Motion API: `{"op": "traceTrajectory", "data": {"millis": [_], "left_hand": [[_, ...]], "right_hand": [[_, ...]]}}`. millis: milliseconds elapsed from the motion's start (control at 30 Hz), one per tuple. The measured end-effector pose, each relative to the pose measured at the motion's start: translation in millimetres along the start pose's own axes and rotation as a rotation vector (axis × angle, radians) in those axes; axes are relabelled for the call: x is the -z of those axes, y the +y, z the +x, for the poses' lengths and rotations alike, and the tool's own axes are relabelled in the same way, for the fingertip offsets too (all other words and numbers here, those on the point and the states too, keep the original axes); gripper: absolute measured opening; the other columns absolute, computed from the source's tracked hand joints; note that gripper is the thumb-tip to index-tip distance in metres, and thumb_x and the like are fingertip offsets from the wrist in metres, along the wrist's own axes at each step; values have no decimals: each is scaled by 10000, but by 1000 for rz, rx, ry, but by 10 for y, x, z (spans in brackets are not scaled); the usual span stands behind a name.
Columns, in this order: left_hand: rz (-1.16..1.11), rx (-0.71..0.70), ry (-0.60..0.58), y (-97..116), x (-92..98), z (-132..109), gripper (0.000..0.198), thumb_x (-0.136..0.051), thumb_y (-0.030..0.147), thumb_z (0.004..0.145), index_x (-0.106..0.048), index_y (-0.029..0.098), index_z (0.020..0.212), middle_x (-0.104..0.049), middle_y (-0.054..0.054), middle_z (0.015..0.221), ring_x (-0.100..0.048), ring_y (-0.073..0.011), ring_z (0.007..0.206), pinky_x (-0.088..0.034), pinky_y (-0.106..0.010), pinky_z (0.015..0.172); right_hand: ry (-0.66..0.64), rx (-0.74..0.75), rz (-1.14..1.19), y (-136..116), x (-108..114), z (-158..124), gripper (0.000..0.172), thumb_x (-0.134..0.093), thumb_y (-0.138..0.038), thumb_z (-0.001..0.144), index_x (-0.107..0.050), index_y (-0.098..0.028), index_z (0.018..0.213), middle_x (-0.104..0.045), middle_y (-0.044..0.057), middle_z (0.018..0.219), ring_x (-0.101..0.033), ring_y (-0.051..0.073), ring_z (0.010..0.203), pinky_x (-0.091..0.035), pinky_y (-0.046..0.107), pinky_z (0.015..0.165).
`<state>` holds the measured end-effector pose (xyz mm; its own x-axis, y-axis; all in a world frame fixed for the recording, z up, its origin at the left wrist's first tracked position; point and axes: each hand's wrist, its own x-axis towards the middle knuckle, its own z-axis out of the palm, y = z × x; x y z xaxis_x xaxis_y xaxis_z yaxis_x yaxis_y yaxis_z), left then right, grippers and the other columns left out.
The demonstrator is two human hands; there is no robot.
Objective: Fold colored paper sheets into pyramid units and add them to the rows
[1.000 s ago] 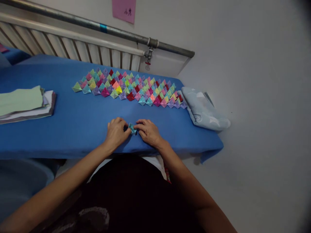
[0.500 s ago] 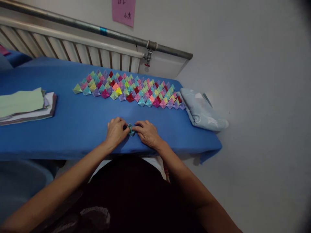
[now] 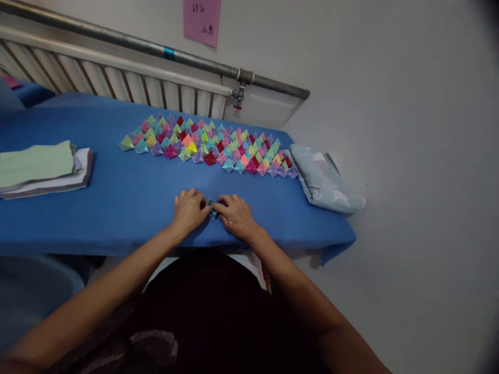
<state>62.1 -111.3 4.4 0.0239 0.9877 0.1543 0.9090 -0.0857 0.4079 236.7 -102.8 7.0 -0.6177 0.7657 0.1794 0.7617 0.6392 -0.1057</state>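
Observation:
Between my two hands, low over the blue cloth, is a small folded teal paper boat. My left hand has its thumb and fingers closed on the boat's left side. From the right, my right hand grips it with thumb and fingertips. Fingers cover part of the boat. Farther back stand tight rows of folded paper boats in pink, purple, yellow, green, teal and red.
At the left lies a stack of coloured paper, pale green on top. A folded light-blue patterned cloth rests at the table's right end. Behind the table are a radiator, a metal pipe and a red-handled valve. A blue basin sits below left.
The whole view has shifted slightly. Both hands stay at the teal paper boat, which now looks a little narrower between the fingers.

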Motion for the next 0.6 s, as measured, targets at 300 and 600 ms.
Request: {"op": "traceTrajectory", "data": {"millis": [300,600], "left_hand": [[-296,-62,169,-250,-35,-127,193,-589,267,781,-680,184,930,-667,-84,1074,-599,-250,1071,-445,-398,997],[-402,-70,284,-433,-73,-281,279,-483,391,806,-664,197,893,-666,-101,1008,-614,-289,1022,-473,-474,973]], "right_hand": [[320,-29,418,64,-96,-95,240,-500,-105,884,-695,-194,993,-649,63,972,-602,176,938,-481,301,885],[332,-2,343,-246,-74,-221,93,-601,-257,904,-662,-214,960,-647,25,852,-598,149,795,-470,240,757]]}}
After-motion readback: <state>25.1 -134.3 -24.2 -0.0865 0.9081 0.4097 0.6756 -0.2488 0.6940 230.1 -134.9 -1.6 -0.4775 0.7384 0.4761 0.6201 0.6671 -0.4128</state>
